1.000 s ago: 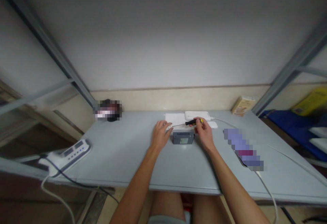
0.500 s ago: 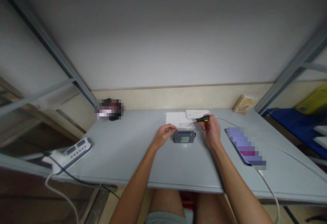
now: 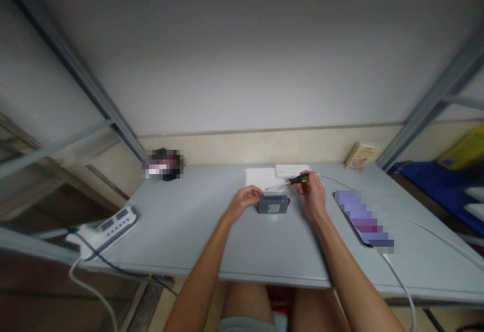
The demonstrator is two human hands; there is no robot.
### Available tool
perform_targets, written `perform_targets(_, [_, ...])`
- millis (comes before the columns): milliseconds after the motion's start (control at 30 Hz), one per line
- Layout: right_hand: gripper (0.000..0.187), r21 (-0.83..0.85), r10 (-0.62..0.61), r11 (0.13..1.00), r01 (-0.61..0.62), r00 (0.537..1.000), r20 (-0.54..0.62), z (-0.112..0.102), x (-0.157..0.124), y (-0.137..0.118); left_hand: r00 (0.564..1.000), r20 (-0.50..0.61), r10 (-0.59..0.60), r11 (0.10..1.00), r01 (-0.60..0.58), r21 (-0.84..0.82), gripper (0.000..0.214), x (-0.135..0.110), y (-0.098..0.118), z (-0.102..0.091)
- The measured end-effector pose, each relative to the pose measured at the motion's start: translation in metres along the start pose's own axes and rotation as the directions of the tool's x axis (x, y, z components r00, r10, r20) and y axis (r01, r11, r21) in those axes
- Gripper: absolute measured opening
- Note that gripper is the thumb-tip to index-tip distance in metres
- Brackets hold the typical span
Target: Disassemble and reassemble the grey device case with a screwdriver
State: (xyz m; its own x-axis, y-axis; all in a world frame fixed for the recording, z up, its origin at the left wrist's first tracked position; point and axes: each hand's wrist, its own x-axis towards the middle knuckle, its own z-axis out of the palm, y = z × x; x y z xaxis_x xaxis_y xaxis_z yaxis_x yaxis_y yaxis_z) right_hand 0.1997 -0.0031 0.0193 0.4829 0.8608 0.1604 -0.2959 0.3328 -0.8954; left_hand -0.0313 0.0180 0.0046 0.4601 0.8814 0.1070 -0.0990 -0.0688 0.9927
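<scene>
A small dark grey box [image 3: 267, 207] with a row of vent slots and a pale green label stands on the table. My left hand [image 3: 244, 202] is closed at its upper left corner, fingertips and thumb against the edge. In my right hand [image 3: 313, 196] is a screwdriver [image 3: 298, 179] with a black and yellow handle, held near the handle's end. Its thin shaft points left, and the tip hangs close to my left fingertips, above the box's top left corner. Whether the tip touches anything I cannot tell.
Behind the box lie a white sheet [image 3: 257, 176] and a white flat device [image 3: 289, 170] with a cable. A phone [image 3: 359, 218] lies right on the grey table [image 3: 181, 231]. A power strip [image 3: 108, 233] sits left, a small carton [image 3: 362, 156] at the back right. Metal posts flank the table.
The screwdriver has tilted, its tip coming down toward the box's top left corner and my left fingertips. The left hand stays at the box. The view has shifted slightly.
</scene>
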Motion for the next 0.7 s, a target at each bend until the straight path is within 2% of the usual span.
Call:
perform_targets(267, [0.048,-0.007,-0.025,1.000,0.025,0.999,0.041,-0.0014,0.0003,0.0011,0.999,0.032,-0.009,1.000,0.010,-0.030,0.028,-0.0005,-0.0004,-0.0004])
perform_targets(700, [0.049,-0.042,-0.040,0.998,0.041,0.999,0.028,-0.0005,-0.0012,-0.0014,0.999,0.035,-0.025,0.999,0.026,-0.029,0.032,-0.0010,0.0005,0.0002])
